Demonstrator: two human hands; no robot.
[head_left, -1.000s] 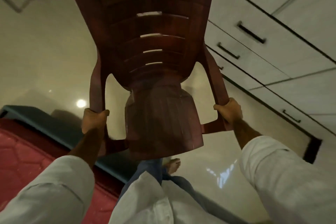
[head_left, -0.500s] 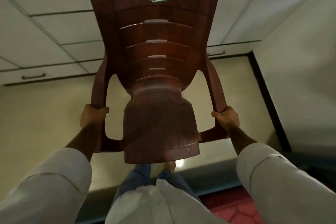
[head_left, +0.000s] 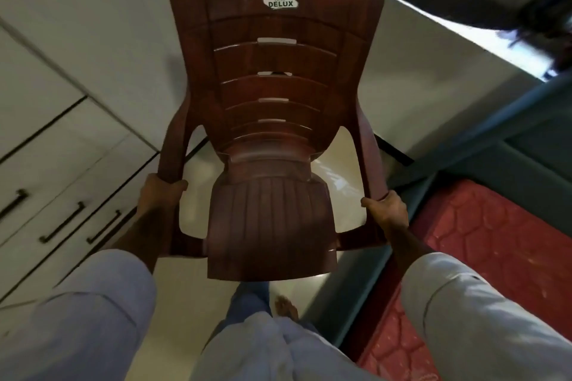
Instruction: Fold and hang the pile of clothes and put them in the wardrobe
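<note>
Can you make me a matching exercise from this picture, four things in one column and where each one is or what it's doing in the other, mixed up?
Things:
1. brown plastic chair
2. left hand
3. red mattress
4. drawer handles

Places or states:
A. on white cabinet fronts at the left
B. low on the right, by a dark bed frame
C. held up off the floor by both armrests
D. grips the chair's left armrest

Pairs: 1-C, 2-D, 3-B, 4-A. The right hand grips the other armrest.
</note>
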